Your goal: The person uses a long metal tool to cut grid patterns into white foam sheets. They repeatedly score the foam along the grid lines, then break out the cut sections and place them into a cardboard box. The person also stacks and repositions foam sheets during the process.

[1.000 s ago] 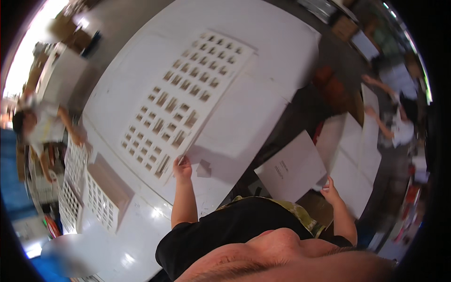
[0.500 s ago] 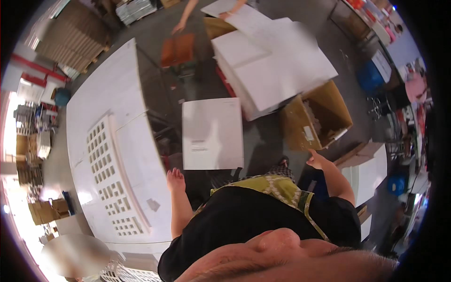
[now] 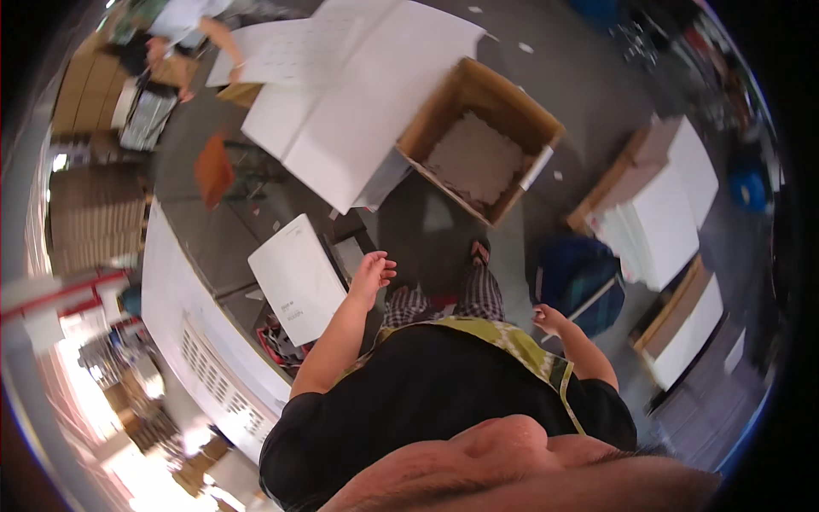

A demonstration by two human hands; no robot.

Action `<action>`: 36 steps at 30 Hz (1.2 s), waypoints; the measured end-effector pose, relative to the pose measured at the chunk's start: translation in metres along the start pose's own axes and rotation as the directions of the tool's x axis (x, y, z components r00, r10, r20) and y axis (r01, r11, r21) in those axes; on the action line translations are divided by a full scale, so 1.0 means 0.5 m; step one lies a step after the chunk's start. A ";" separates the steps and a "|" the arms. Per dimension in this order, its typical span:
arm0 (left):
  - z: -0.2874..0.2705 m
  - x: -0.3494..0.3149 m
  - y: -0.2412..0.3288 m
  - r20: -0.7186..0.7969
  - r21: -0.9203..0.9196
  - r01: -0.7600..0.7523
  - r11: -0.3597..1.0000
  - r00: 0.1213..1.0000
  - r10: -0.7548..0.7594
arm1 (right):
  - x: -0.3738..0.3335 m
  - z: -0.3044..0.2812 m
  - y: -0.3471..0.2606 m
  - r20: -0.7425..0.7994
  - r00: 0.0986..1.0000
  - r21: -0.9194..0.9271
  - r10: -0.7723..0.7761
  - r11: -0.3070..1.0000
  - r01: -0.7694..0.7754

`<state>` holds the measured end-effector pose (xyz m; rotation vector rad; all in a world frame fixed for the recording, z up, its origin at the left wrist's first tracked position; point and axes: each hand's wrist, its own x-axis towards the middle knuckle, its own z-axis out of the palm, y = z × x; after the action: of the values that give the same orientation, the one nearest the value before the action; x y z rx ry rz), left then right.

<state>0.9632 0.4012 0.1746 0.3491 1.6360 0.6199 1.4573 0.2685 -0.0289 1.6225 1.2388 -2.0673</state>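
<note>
My left hand (image 3: 373,277) is raised in front of me, holding nothing, its fingers apart and loosely bent. It is just right of a white panel (image 3: 299,282) with small print, which lies beside the long white table. My right hand (image 3: 548,318) hangs low on the right with its fingers curled in. Something small and pale shows at its fingertips, too small to name. Beside that hand stands a dark blue round container (image 3: 584,286). Ahead of me on the floor is an open brown carton (image 3: 537,132) with pale scraps inside.
Large white sheets (image 3: 375,85) are stacked behind the carton. At far left a person's arm (image 3: 223,44) reaches over them. An orange stool (image 3: 213,171) stands near the white table (image 3: 171,290), which holds a perforated panel. White stacks (image 3: 657,222) stand at right.
My view has turned to the right, so the carton is now more directly ahead. My left hand has come away from the table edge; my right hand is lower and away from the carton.
</note>
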 end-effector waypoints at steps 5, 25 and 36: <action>0.070 0.019 0.057 0.045 0.304 0.091 0.948 0.993 -0.110 | 0.056 0.170 0.071 -0.167 0.982 0.132 0.090 0.989 -0.068; 0.149 0.323 0.223 0.403 0.787 -0.300 0.540 0.912 -0.080 | 0.172 0.517 0.007 -0.058 0.936 -0.153 0.348 0.923 -0.353; 0.175 0.550 0.017 0.411 0.911 -0.310 0.273 0.738 -0.535 | 0.458 0.508 0.067 0.285 0.952 -0.462 0.113 0.886 0.033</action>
<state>1.0026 0.5784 -0.0499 1.1984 1.0585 -0.7699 1.2232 0.1324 -0.2404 1.0589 1.4272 -1.7303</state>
